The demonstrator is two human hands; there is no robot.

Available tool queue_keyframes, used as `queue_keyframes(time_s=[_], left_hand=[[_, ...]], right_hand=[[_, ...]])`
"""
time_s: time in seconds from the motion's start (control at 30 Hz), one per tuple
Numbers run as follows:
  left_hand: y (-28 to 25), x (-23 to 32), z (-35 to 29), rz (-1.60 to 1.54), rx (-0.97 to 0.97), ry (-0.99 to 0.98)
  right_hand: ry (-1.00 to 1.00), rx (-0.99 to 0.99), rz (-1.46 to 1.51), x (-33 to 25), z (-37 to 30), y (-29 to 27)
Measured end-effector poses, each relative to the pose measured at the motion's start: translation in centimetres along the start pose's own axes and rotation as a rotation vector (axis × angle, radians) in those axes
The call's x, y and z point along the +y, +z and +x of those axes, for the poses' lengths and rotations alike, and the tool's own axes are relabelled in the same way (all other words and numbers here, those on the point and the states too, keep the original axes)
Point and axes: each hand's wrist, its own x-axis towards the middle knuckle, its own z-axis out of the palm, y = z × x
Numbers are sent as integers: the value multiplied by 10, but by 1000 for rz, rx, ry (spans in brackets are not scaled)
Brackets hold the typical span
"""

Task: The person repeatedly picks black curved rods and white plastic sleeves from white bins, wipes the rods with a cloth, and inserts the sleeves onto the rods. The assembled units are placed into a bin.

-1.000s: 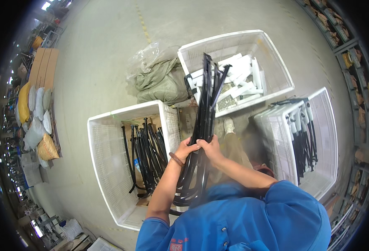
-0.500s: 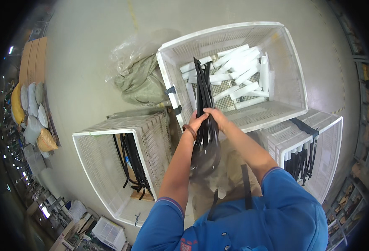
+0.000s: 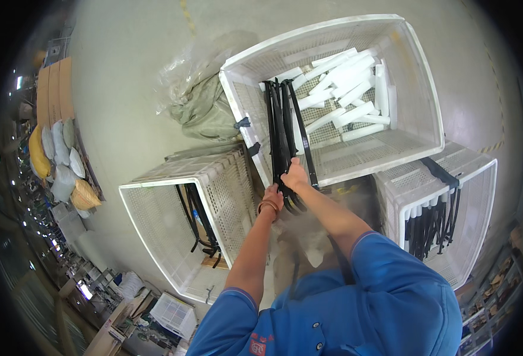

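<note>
1. Black rods (image 3: pixel 281 127), 12 o'clock: smooth, slightly glossy; metal or plastic, cannot tell.
2. White crate (image 3: pixel 417 83), 1 o'clock: plastic, with a smooth rim and perforated walls.
3. White pieces (image 3: pixel 353 88), between 1 and 2: smooth, plastic- or foam-like.
4. Green sack (image 3: pixel 205 115), between 10 and 11: matt, creased, cloth-like.
5. Clear film (image 3: pixel 181 72), 11 o'clock: shiny, crinkled plastic.
6. Blue shirt (image 3: pixel 368 296), 5 o'clock: matt cloth.

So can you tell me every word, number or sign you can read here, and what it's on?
None can be read clearly.
Blue shirt: small red print on the chest, too small to read.
Left white crate: a little blue patch inside; too small to tell if it has writing.
Bundle of black bars: no writing I can make out.
</note>
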Motion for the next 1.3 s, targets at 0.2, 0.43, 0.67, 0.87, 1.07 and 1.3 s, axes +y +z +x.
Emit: queue_keyframes(time_s=[0.2,0.43,0.67,0.87,1.07,1.3], left_hand=[[15,7,-23,-521,88,-218],[49,-33,-20,-636,314,-14],[93,-80,-92,-994,450,201],[52,-26,-249,-702,750,881],[57,133,-460,-133,595,1899],[133,233,-459,-143,-17,1804]], right_hand=[[-13,125,224,7,-17,-25],[-234,368,606,0,-62,-16],[-558,442,-101,34,-230,-89],[-657,479,-206,147,-538,-102],[-454,925,-314,179,-800,-72],[-582,1169,-446,257,-733,-52]])
